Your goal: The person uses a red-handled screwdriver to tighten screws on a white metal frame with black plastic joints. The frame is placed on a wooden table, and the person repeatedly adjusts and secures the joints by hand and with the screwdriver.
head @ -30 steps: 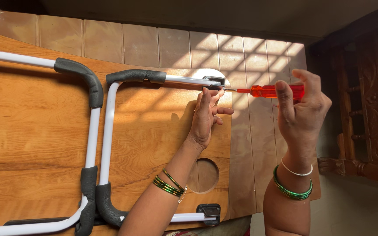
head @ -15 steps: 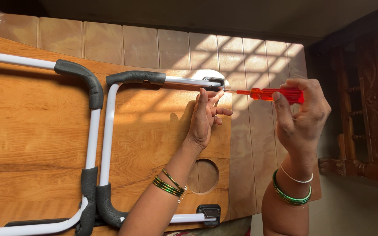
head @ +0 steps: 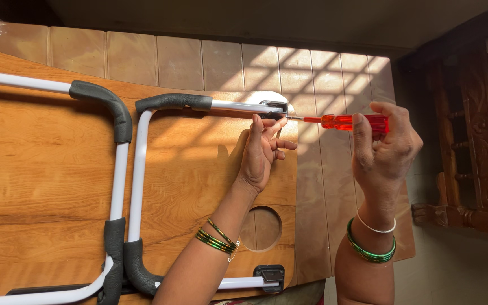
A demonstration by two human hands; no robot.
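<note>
Since half a second ago, almost nothing is shifting: the right hand (head: 385,144) is keeping its hold on the screwdriver (head: 345,122), with only a slight turn of the grip, and the left hand (head: 262,149) is staying at the bracket.

Nearest the camera, both forearms are rising from the bottom edge, each wearing green bangles (head: 217,240) at the wrist; the right wrist is also carrying a thin white band.

Right hand: fingers are wrapping closed around the orange translucent handle of the screwdriver, thumb lying along its near side. The tool is lying level, its metal shaft pointing left.

Left hand: fingers are spreading apart, gripping nothing, with the fingertips (head: 275,123) touching the board just beside the metal bracket (head: 272,107), where the screwdriver tip is meeting it.

The bracket is sitting at the end of a white tube leg (head: 232,105) with black foam sleeves, folded flat on the underside of the wooden board (head: 40,164). A second white leg (head: 121,169) is lying alongside to the left. A round hole (head: 262,227) is showing in the board below the left hand.

Farther off, a tiled floor (head: 334,62) is catching patterned sunlight, and dark wooden furniture (head: 475,141) is standing at the right.
</note>
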